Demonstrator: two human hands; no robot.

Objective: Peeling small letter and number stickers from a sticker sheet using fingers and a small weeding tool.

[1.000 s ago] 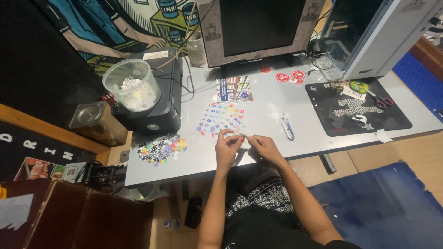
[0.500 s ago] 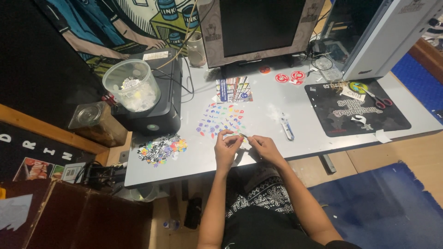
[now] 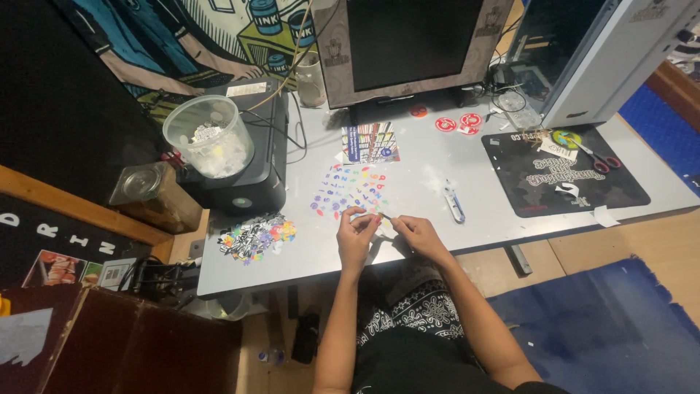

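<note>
My left hand [image 3: 356, 232] and my right hand [image 3: 414, 232] meet at the front edge of the white desk [image 3: 437, 182]. Together they pinch a small piece of sticker paper [image 3: 384, 219] between the fingertips. Just beyond the hands lies a spread of small colourful cut-out stickers [image 3: 350, 191]. A second heap of mixed colourful stickers [image 3: 257, 236] sits to the left near the desk's front corner.
A craft knife [image 3: 453, 203] lies right of the hands. Further off are a printed sticker sheet [image 3: 370, 141], a black mat [image 3: 565, 181] with scissors [image 3: 594, 157], a monitor [image 3: 405, 44], a black printer [image 3: 251, 157] bearing a clear tub of scraps [image 3: 209, 136], and a computer case [image 3: 598, 58].
</note>
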